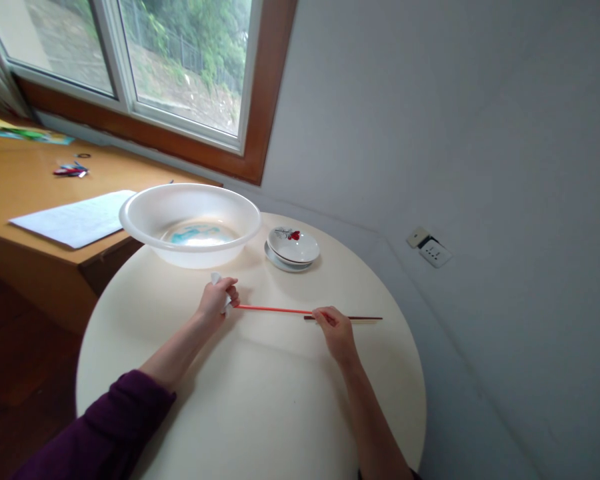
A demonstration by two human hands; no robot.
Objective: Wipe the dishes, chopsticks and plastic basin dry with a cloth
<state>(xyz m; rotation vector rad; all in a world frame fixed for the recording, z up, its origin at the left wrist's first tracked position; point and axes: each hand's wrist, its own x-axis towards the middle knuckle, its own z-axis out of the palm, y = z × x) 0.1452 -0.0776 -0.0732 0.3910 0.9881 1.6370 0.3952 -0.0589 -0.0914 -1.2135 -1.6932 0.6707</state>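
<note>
My left hand (221, 297) is closed around a crumpled white tissue (227, 307), with one end of a thin bright red chopstick (275, 309) at its fingers. The chopstick runs level across to my right hand (334, 325), whose fingers pinch its other end. A dark brown chopstick (365, 318) lies on the white round table (260, 413); part of it is hidden behind my right hand. Just beyond the hands sits a small stack of white dishes (300, 252), the top one decorated with a red flower.
A large translucent white basin (210, 257) stands at the table's back left. On the adjoining wooden desk (25, 180) are white paper (80, 217), small coloured items (71, 170) and colourful sheets (30, 135). A wall with a socket (435, 253) borders the right side, and a window (185, 60) is behind.
</note>
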